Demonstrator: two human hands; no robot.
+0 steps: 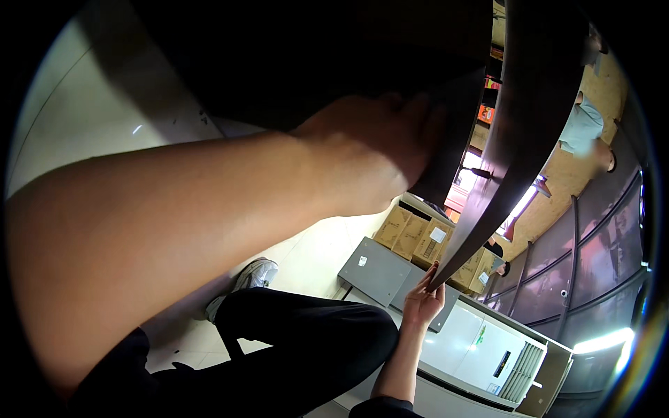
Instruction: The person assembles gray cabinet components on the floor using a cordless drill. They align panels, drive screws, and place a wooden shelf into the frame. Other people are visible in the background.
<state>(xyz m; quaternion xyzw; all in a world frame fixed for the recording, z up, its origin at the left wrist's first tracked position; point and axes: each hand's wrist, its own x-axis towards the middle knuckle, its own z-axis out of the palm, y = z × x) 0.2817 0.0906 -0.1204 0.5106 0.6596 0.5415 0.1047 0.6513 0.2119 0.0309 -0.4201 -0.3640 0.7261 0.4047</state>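
My left hand (373,143) reaches across from the left into deep shade, against a large dark panel (453,150). Its fingers are too dim to read, and what they press or hold is hidden. A long dark brown board (533,76) runs tilted down the right of that panel, with a gap between them. From the board's side a short dark peg (479,172) sticks out toward the panel. At the board's lower end my right hand (424,299) grips the corner, thumb and fingers closed around its edge.
Several cardboard boxes (411,233) stand beyond grey panels (376,272). A white air conditioner (488,355) lies at the lower right. My bent leg (306,341) is below, over a pale tiled floor (306,251). Another person (585,129) in a light shirt is at the far right.
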